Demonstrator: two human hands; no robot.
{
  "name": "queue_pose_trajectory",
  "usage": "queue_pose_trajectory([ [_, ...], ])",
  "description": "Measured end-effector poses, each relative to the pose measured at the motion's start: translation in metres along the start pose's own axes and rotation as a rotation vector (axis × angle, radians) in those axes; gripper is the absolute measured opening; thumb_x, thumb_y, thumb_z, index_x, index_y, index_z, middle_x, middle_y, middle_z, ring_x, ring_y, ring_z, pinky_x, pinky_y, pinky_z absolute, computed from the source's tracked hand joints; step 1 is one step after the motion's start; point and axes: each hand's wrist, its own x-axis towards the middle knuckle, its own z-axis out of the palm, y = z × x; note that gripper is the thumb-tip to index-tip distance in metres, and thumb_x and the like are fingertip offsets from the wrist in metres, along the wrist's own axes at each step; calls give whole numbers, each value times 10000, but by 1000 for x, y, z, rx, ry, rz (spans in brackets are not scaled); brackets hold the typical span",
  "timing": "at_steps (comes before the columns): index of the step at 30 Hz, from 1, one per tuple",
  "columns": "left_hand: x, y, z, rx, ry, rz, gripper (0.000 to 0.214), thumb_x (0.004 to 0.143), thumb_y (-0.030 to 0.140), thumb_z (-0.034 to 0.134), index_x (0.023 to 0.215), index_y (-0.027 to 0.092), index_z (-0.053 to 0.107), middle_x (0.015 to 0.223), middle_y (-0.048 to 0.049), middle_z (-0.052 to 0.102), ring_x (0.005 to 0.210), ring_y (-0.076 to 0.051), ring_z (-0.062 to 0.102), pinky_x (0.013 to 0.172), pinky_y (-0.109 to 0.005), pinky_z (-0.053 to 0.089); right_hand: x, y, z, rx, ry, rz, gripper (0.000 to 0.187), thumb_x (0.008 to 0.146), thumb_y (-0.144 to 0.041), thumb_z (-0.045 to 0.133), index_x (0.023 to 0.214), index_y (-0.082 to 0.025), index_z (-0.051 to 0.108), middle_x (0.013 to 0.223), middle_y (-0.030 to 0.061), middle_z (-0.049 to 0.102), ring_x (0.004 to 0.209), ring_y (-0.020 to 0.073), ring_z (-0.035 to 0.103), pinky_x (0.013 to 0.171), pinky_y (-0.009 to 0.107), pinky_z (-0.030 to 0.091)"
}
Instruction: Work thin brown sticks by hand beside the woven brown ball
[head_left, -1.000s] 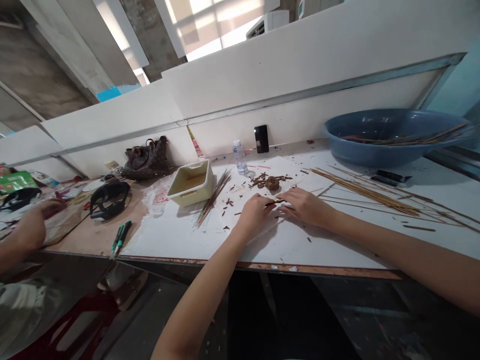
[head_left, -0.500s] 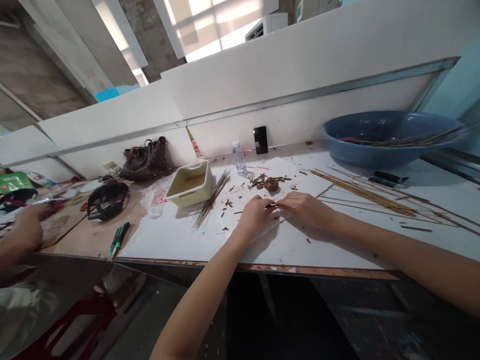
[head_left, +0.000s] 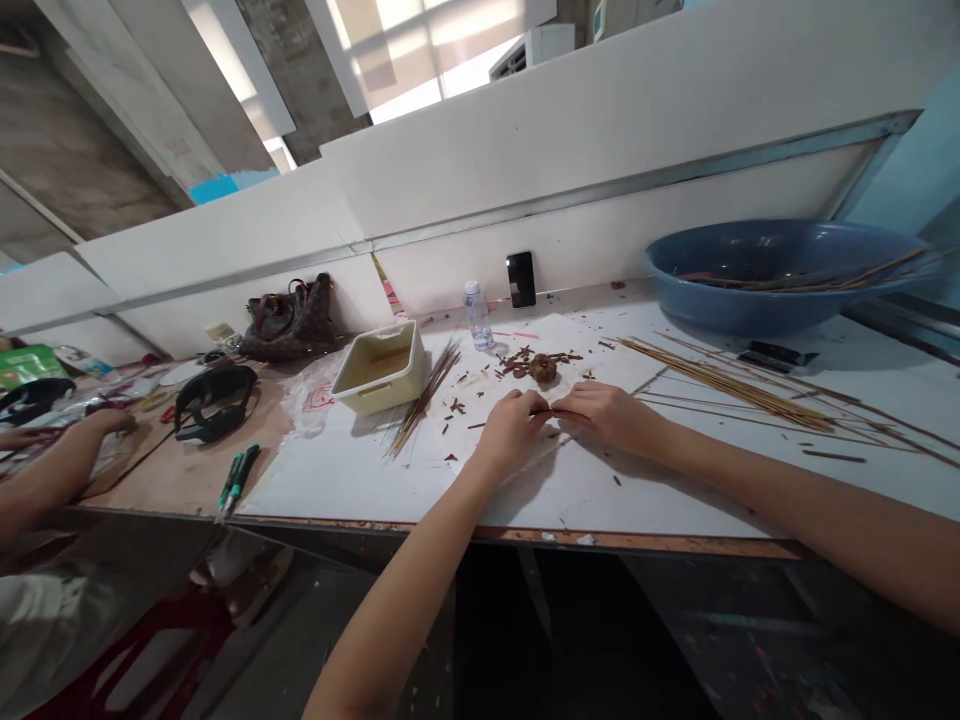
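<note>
Over the white table sheet, my left hand (head_left: 514, 428) and my right hand (head_left: 606, 415) meet with fingertips pinched together. Whatever small thing lies between the fingers is hidden. Just beyond them sits a round brown lump (head_left: 543, 368), with small brown rolled pieces (head_left: 516, 360) scattered beside it. More brown bits (head_left: 456, 406) lie to the left of my left hand. A bundle of thin tan sticks (head_left: 727, 388) rests to the right, beyond my right forearm. Another bunch of thin dark sticks (head_left: 429, 400) leans along the pale yellow bin (head_left: 384, 394).
At the back right is a big blue basin (head_left: 750, 310) holding sticks. A water bottle (head_left: 478, 318) and a phone (head_left: 520, 278) stand near the wall. Leftward are a handbag (head_left: 292, 322), a black strapped headset (head_left: 214, 405), green-handled tools (head_left: 238, 478) and another person's hand (head_left: 112, 422).
My hands stay almost in place, fingers still pinched together. At the far left, the other person's hand has moved right and slightly up.
</note>
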Motion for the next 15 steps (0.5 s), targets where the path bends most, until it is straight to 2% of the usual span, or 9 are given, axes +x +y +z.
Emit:
queue_pose_trajectory([
  [5,0,3,-1,-27,-11,4,90,975,154,737,1008,226,781,978,-50,782,959,-230,715,868,-334,548,-4,4,1,-28,-36,-2,252,1100,-228,585,1233,-232,799,1041,88,849,943,288,791,862,456,645],
  [12,-3,2,-5,36,2,44,129,927,169,778,1033,235,744,931,-44,744,972,-256,690,817,-338,528,0,5,5,-33,-10,24,315,1136,-305,533,1383,-223,711,1209,137,829,1088,331,781,959,535,656],
  [15,-4,-1,-5,55,5,36,122,930,175,764,1026,237,722,927,-41,728,956,-257,687,810,-341,523,-1,6,6,-61,10,40,299,1127,-342,566,1358,-211,704,1186,151,823,1077,351,776,936,545,653],
])
